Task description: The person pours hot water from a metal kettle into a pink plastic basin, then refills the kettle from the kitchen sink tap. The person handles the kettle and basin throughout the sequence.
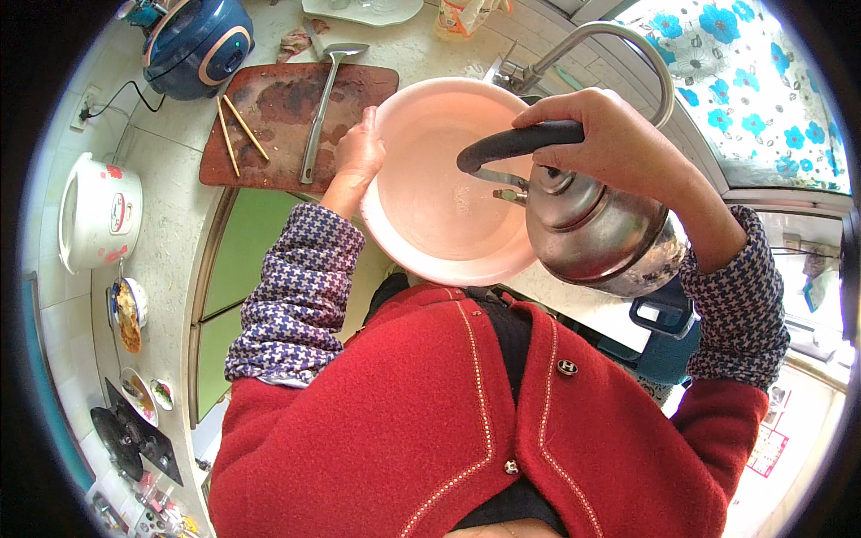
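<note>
My right hand (599,138) grips the black handle of a metal kettle (585,225), which is tilted with its spout over a pale pink basin (444,269). Liquid lies in the basin, with small bubbles below the spout. Whether a stream is flowing, I cannot tell. My left hand (361,148) holds the basin's left rim. Left of it is a brown cutting board (269,178), bearing a metal spatula (323,111) and two short wooden sticks (229,138).
A curved metal faucet (599,30) arches behind the basin. At the upper left stands a blue electric cooker (195,54); a white plate (363,13) is at the top. Along the left counter are a white container (101,212), a bowl of food (138,302) and a black pan (116,440).
</note>
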A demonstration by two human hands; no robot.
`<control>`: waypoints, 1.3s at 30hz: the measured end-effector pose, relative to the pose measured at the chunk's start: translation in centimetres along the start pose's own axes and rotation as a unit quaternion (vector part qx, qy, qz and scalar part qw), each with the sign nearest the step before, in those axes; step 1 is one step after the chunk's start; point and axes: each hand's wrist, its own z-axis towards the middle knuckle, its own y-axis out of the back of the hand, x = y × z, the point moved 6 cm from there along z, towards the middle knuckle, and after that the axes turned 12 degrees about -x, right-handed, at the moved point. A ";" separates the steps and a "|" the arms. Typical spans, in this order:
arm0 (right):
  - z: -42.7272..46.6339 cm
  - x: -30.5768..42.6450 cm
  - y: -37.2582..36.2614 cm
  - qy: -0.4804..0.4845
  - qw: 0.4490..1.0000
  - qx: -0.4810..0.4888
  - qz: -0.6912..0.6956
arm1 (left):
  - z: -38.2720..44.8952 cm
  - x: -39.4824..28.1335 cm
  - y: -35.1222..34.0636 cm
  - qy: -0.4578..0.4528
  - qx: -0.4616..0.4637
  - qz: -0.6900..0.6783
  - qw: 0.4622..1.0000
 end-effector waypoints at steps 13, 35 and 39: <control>0.1 0.1 0.0 -0.001 1.000 0.007 0.000 | 0.0 0.2 -0.2 0.002 0.001 0.003 1.000; -0.2 0.7 0.1 -0.059 0.993 -0.002 0.100 | -0.6 0.1 0.2 -0.013 -0.021 -0.060 0.998; -0.1 0.8 0.2 -0.042 0.996 -0.005 0.082 | -0.6 0.1 0.1 -0.033 -0.032 -0.057 0.997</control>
